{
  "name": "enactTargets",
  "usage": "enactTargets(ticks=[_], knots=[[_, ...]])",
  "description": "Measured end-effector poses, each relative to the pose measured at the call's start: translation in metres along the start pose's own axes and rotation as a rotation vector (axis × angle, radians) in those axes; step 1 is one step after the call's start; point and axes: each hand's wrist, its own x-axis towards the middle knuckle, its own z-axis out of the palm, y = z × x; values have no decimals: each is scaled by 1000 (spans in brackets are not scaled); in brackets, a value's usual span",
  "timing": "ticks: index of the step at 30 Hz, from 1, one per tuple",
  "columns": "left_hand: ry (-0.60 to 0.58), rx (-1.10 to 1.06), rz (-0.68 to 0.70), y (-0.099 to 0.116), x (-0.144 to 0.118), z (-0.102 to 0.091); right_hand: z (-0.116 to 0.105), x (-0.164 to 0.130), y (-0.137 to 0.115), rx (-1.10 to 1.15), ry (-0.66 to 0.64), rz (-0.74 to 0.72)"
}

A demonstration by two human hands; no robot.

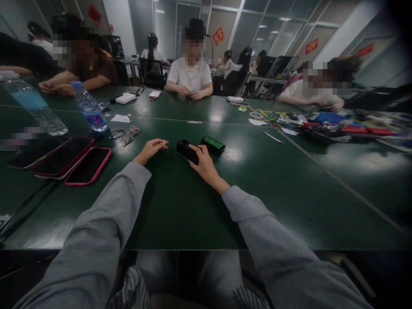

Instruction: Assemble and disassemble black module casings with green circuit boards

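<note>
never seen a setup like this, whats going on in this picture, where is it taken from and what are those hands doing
There is no machine here: these are a person's own bare hands, in grey sleeves. The single picture comes from a camera worn on that person's head, looking forward and down, so the arms reach away from you.

The right hand grips a black case. The left hand is beside it, holding nothing. Just beyond the right hand lies a black box with a green face.

On the dark green table to the left are phones, glasses and two bottles; to the right, a slim metal tool and a heap of cables. Other people sit around.
</note>
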Motion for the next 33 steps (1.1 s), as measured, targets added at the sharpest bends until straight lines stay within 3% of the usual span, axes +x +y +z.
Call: enactTargets(ticks=[33], knots=[[-12,-4,-14,-1,0,0,0,1,-1,28,-68,12]])
